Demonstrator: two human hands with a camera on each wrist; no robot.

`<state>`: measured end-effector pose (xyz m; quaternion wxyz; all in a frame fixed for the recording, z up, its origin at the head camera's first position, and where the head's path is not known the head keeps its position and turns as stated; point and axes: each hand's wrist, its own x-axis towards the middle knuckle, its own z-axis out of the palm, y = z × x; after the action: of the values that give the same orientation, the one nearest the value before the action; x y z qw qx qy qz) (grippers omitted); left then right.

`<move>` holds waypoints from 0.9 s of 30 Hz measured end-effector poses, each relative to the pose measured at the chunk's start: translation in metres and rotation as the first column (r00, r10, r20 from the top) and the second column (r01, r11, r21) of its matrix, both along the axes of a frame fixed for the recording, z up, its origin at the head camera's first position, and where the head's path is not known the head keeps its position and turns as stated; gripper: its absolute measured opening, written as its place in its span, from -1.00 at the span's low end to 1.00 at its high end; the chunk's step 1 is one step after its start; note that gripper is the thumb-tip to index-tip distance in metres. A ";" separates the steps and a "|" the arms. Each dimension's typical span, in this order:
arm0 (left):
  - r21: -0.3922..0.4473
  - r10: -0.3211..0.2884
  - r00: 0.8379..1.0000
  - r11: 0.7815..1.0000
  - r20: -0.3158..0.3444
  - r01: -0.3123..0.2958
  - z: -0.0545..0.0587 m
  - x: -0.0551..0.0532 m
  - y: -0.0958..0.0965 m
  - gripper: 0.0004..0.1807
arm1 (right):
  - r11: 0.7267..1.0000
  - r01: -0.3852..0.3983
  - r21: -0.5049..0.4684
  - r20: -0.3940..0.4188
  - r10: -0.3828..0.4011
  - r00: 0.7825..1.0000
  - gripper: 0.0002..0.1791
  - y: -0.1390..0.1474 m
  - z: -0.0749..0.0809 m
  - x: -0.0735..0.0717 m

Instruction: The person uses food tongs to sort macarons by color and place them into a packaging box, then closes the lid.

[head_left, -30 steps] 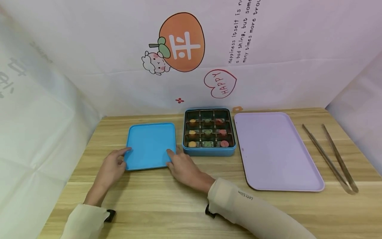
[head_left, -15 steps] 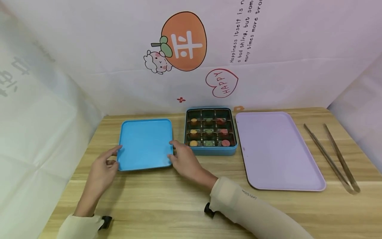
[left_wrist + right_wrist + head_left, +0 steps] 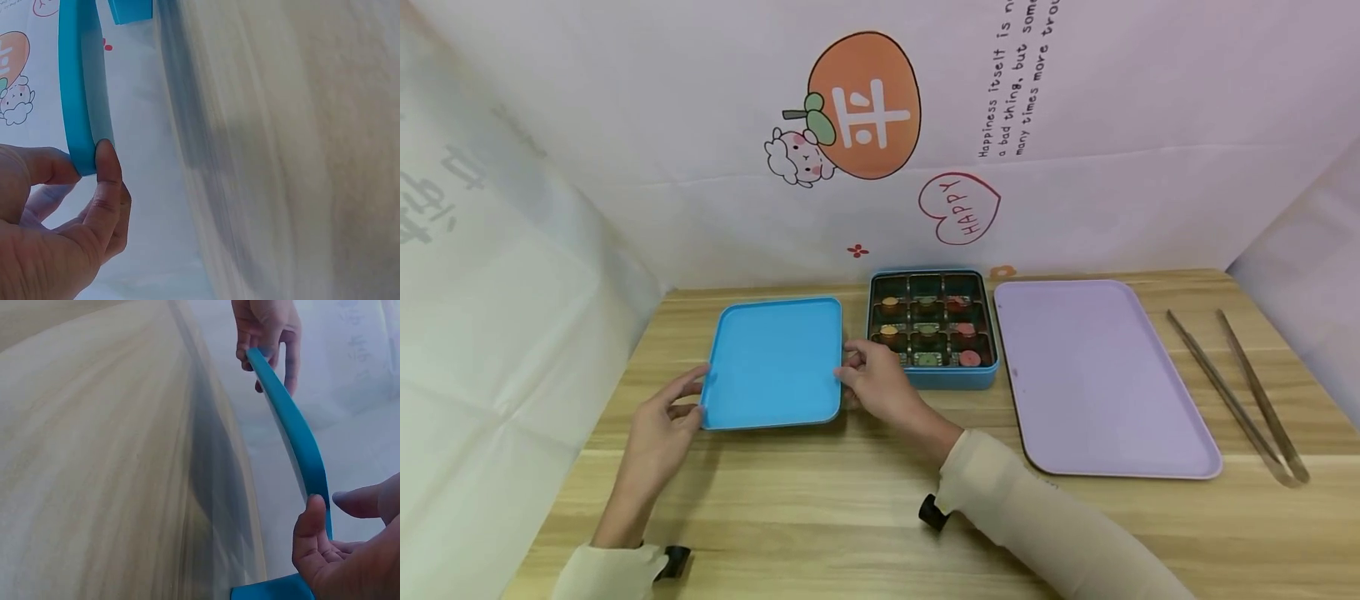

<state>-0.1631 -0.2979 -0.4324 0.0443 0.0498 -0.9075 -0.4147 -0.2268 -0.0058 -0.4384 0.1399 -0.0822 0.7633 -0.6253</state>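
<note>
Both hands hold a square light-blue tin lid (image 3: 775, 362) above the table, just left of a blue tin box (image 3: 936, 379). My left hand (image 3: 658, 429) pinches its near left corner; in the left wrist view the thumb and fingers (image 3: 109, 165) close on either side of the rim. On the right edge, my right hand (image 3: 883, 387) grips the lid, fingers curled around the rim as the right wrist view shows. The box has a divided insert with small round yellow, green and red pieces in its compartments. The right hand partly covers its near left corner.
Right of the box lies a purple tray (image 3: 1105, 379). Metal tongs (image 3: 1247, 392) rest beyond it at the far right. A printed white cloth (image 3: 715, 225) hangs behind the wooden table (image 3: 805, 517) and at its sides.
The lid has risen off the table; it shifted left, then slightly back right. Both hands moved with it, from touching its edges to gripping them. The box, tray and tongs stay in place.
</note>
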 end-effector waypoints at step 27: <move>0.256 -0.115 0.988 0.963 0.099 0.087 0.004 0.008 0.016 -0.39 | 0.982 -0.116 -0.152 0.143 0.138 0.980 -0.50 0.056 0.014 0.003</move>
<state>-0.1550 -0.2815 -0.4280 -0.0349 0.0320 -0.8502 -0.5244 -0.2235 0.0504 -0.4249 0.2315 -0.0927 0.6968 -0.6725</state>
